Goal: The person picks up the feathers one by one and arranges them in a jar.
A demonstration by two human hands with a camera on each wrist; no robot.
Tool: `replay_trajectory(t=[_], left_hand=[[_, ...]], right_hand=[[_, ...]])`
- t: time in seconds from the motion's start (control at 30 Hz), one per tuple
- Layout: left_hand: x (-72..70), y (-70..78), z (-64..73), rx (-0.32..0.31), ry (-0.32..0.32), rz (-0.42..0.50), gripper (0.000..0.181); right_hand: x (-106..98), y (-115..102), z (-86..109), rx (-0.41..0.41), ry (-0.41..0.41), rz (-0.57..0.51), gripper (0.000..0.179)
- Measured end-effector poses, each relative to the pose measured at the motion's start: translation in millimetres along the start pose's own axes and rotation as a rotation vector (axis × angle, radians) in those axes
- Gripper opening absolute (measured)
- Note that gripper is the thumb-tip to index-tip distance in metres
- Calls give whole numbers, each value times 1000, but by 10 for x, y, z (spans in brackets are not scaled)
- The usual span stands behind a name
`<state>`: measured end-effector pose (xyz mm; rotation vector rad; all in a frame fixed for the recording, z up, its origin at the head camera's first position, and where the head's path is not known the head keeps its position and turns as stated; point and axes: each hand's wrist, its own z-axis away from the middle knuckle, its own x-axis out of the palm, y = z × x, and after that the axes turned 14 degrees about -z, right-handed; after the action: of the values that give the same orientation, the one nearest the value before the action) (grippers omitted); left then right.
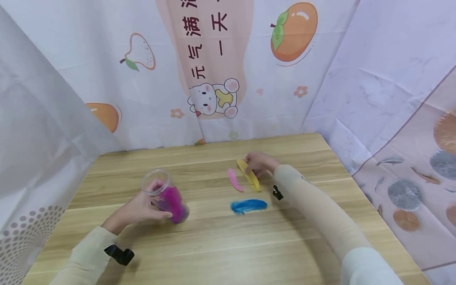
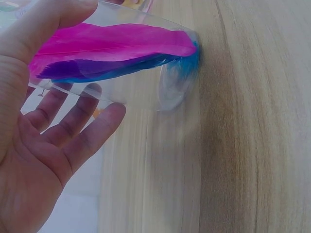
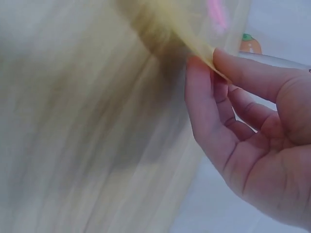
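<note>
My left hand (image 1: 144,208) grips a clear plastic jar (image 1: 155,192), its open mouth tilted up and to the left in the head view. Inside the jar lie a magenta feather (image 2: 116,43) and a blue-and-purple feather (image 2: 104,69), their tips at the jar's bottom. My right hand (image 1: 261,163) pinches a yellow feather (image 1: 248,174) between thumb and forefinger, as the right wrist view shows. Left of the yellow feather a small pink feather (image 1: 235,180) lies on the table. Nearer to me lies a blue feather (image 1: 248,206).
Everything stands on a light wood-grain table (image 1: 213,253). A white printed curtain (image 1: 142,91) hangs along the table's back edge, and more cloth hangs at both sides. Dark camera mounts sit on both wrists, the left one (image 1: 119,254) close over the tabletop.
</note>
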<state>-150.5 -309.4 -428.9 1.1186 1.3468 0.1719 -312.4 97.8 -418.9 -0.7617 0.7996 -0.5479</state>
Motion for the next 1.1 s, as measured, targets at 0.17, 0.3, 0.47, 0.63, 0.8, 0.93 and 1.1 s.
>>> replay_trajectory(t=[0.17,0.3,0.47,0.63,0.8,0.93,1.1], left_hand=[[-4,-18,16,16,-2,8,70],[-5,-7,12,11,-5,0,70],[-9,10,4,14,-6,-12,70],[-9,17,8,7,-7,-8,70],[-4,20,10,8,-9,8,70],[-3,16,10,16,-11,9,69],[-8,13,-3,28,-13,11,69]], right_hand=[[-18,-86,1,-11,-49,6,22],[-28,-128,6,-8,-84,-6,27],[-26,-193,28,-17,-111,-17,32],[-19,-245,45,-40,-124,-28,32],[-7,-282,60,-44,-138,-25,29],[-7,-315,68,-47,-146,-16,21],[-28,-342,69,-54,-161,-28,14]])
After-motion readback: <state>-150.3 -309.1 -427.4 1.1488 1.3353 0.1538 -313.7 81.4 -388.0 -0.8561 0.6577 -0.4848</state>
